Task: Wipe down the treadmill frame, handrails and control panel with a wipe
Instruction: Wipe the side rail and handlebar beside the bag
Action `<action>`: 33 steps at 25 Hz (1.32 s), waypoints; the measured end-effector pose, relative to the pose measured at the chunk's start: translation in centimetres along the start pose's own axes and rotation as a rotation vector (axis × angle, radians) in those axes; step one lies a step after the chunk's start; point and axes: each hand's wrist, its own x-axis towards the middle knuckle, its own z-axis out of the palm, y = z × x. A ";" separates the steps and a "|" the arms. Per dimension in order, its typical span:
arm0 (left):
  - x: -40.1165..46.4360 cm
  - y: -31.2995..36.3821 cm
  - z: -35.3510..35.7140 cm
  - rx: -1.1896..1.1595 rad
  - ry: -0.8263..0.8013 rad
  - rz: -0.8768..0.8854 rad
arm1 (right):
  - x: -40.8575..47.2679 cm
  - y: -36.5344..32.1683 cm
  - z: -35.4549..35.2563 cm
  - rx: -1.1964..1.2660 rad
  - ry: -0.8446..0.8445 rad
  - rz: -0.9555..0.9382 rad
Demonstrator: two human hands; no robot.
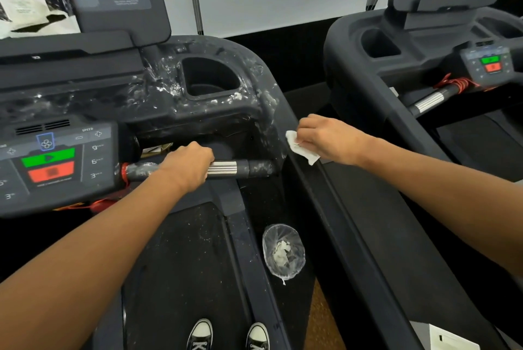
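I stand on a black treadmill whose console frame (220, 112) is smeared with white residue around the cup holder (210, 78). My left hand (186, 164) is wrapped around the front handrail (226, 169), a bar with a chrome section and white smears. My right hand (328, 139) holds a crumpled white wipe (300, 149) pressed against the frame's right side arm (297, 168). The control panel (51, 161) with green and red buttons sits at the left.
A clear plastic cup (283, 250) with used white scraps stands on the treadmill's right side rail. A second treadmill (424, 72) stands close on the right. A packet (34, 10) rests on the upper console. My shoes (226, 335) are on the belt.
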 end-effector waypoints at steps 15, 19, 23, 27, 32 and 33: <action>-1.2 -1.2 1.0 -0.166 -0.147 0.018 | 1.6 -5.8 4.2 0.089 0.083 0.043; -1.4 -1.5 2.4 -0.152 -0.108 -0.005 | 3.0 -4.9 3.7 0.001 -0.018 0.123; -1.5 -1.5 2.2 -0.188 -0.096 0.003 | 4.3 -5.8 2.2 -0.117 0.012 0.239; -1.7 -1.4 2.5 -0.186 -0.052 0.016 | -0.7 -7.8 2.8 -0.038 -0.049 0.153; -1.6 -1.4 3.0 -0.164 -0.008 0.020 | 7.0 -2.4 3.4 0.031 0.104 0.320; -1.6 -1.4 3.2 -0.163 -0.002 0.025 | 9.4 -1.4 3.3 0.058 0.130 0.393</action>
